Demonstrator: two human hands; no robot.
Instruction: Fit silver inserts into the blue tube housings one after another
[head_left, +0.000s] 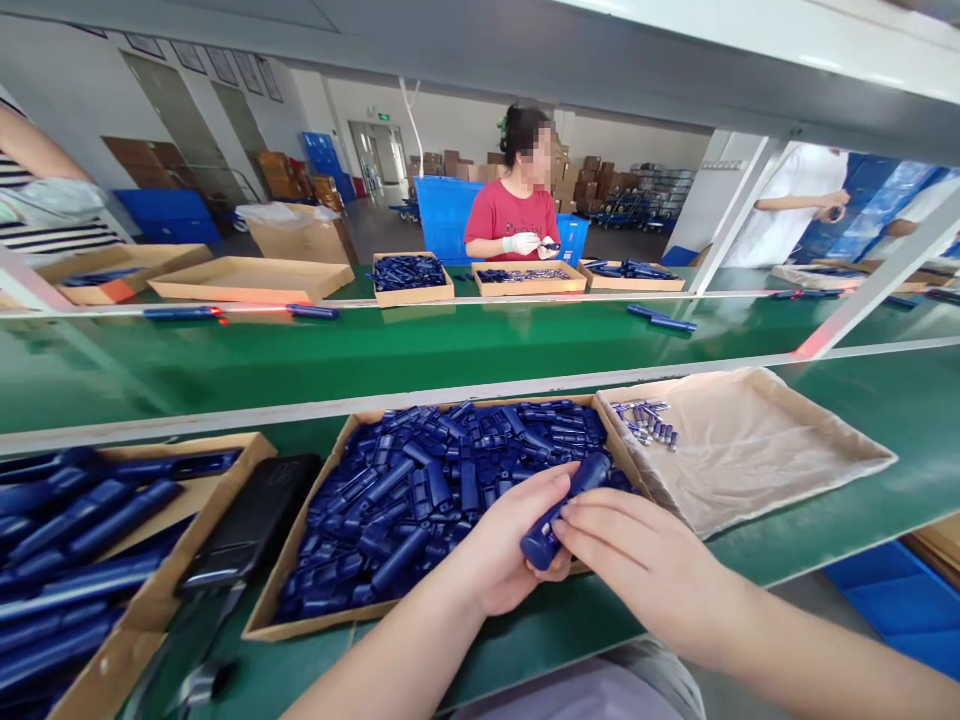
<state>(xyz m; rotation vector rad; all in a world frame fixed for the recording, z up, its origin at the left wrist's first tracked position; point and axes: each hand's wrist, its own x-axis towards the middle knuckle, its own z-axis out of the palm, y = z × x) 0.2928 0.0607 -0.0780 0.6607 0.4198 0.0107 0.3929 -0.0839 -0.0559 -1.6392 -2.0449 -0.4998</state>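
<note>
My left hand (504,545) is wrapped round a dark blue plastic cylinder (538,545), which tilts up to the right. On its near side, the bent fingers of my right hand (645,560) press against the same cylinder. A small pale spot shows by those fingertips, too small to name. Both hands are over the front right corner of a cardboard tray (296,560) heaped with small blue plastic parts (442,490). To the right, small shiny metal-and-blue pieces (654,425) lie in a tray lined with clear film (772,450).
Another cardboard tray (259,450) with long blue cylinders (97,520) stands at left. A black power bank (251,520) with a cable lies between trays. Blue cylinders (664,320) lie on the green belt (450,345). A person in red (514,215) works opposite behind trays.
</note>
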